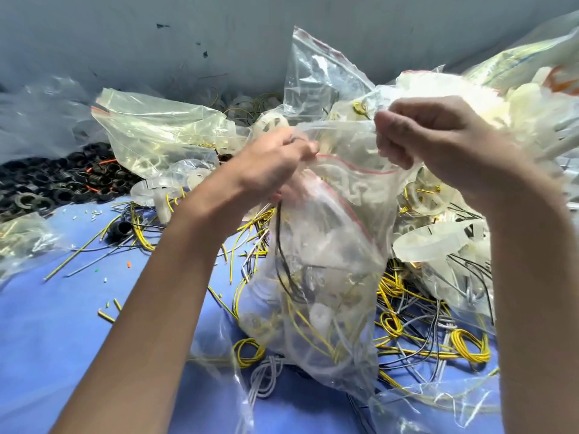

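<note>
A clear zip bag (326, 261) with a red seal line hangs between my hands above the blue cloth. It holds translucent white plastic parts, yellow-green wires and a black wire. My left hand (269, 164) pinches the bag's top edge at its left corner. My right hand (438, 142) grips the top edge at the right, fingers curled round the plastic. The mouth of the bag is stretched between the two hands.
Blue cloth (62, 324) covers the table. Black plastic rings (62, 186) pile at the left. More filled clear bags (156, 130) lie behind, and loose yellow, grey and black wires (423, 333) with translucent parts (438, 242) crowd the right. A grey wall (156, 42) stands behind.
</note>
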`<state>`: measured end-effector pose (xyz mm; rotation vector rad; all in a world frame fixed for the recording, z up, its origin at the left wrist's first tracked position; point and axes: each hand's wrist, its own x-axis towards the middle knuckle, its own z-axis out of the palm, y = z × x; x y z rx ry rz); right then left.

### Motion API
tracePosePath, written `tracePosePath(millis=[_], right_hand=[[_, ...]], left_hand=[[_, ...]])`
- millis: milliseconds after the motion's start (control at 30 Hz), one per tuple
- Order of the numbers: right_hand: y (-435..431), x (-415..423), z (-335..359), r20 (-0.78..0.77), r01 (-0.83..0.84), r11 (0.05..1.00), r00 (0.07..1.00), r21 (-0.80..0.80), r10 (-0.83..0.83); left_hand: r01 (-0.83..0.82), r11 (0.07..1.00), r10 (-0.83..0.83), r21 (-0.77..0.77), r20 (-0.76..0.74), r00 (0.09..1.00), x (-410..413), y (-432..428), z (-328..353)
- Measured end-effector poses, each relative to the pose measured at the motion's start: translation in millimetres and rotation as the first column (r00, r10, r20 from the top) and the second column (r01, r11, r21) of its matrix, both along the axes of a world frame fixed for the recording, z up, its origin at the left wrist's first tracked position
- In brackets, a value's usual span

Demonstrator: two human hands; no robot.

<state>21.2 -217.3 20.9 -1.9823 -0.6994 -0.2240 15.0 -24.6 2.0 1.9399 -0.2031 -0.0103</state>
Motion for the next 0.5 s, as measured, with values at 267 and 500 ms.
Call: tracePosePath(millis=[267, 500], right_hand=[[-4, 1, 0, -0.037, -0.040, 0.999, 0.999, -0.010, 0.039], [-12, 2, -2, -0.119, -0.025, 0.985, 0.993, -0.170, 0.005]], left_hand=[[0.047, 0.997, -0.047, -0.064, -0.004, 0.999, 4, 10, -1], [0.015, 0.999, -0.013, -0.043, 0.047, 0.999, 5, 13, -4]])
